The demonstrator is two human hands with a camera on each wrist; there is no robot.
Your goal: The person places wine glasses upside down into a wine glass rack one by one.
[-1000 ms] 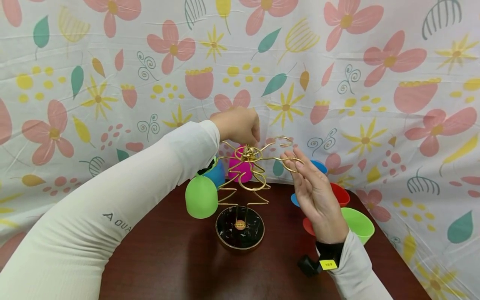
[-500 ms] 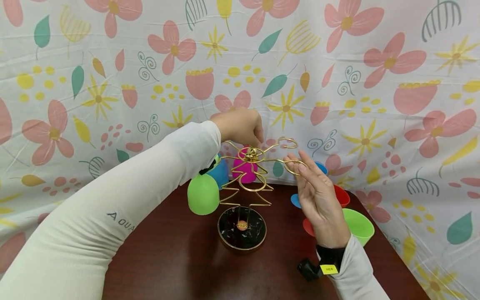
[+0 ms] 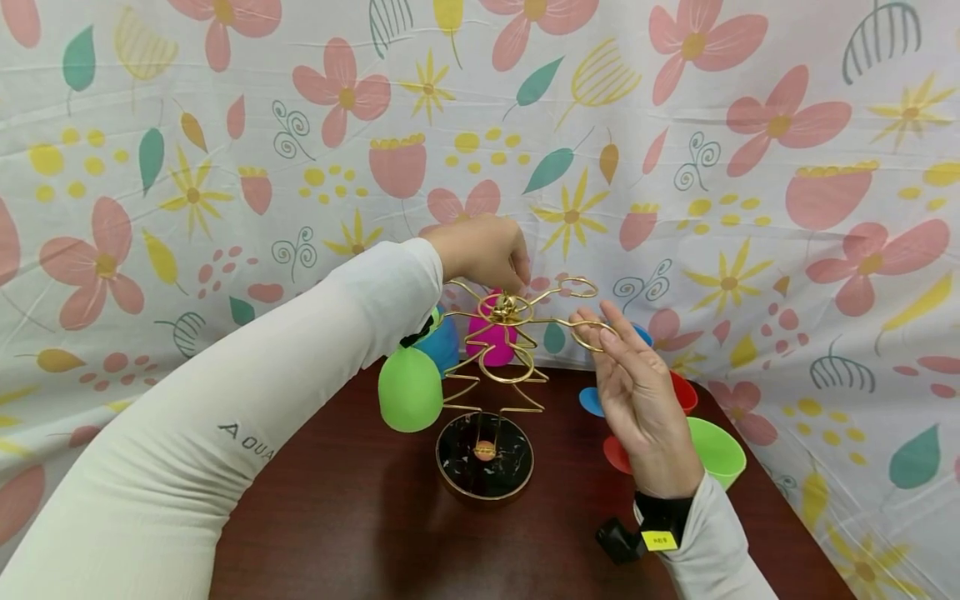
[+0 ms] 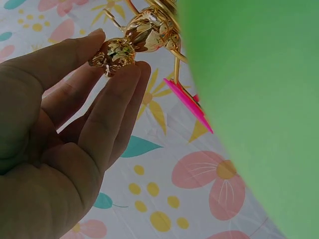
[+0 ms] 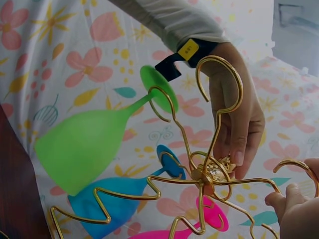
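A gold wire wine glass rack (image 3: 512, 367) stands on a round black marbled base (image 3: 485, 457). My left hand (image 3: 487, 250) pinches the gold flower-shaped knob (image 4: 117, 56) at its top between thumb and fingertips. My right hand (image 3: 637, 400) holds one of the curled hooks (image 3: 596, 333) at the rack's right side with its fingertips. Upside down on the rack's left and rear hooks hang a green plastic wine glass (image 5: 84, 144), a blue wine glass (image 5: 112, 201) and a pink wine glass (image 3: 492, 340). The green glass fills the right of the left wrist view.
Behind my right hand, a green glass (image 3: 716, 450), a red glass (image 3: 682, 392) and a blue glass (image 3: 641, 333) lie on the dark brown table (image 3: 322, 517), partly hidden. A flower-printed cloth (image 3: 480, 108) hangs close behind the table.
The top of the rack and the hanging glasses have shifted slightly right, and my left hand moved with them. The fingers of my right hand have drawn in at the hook.
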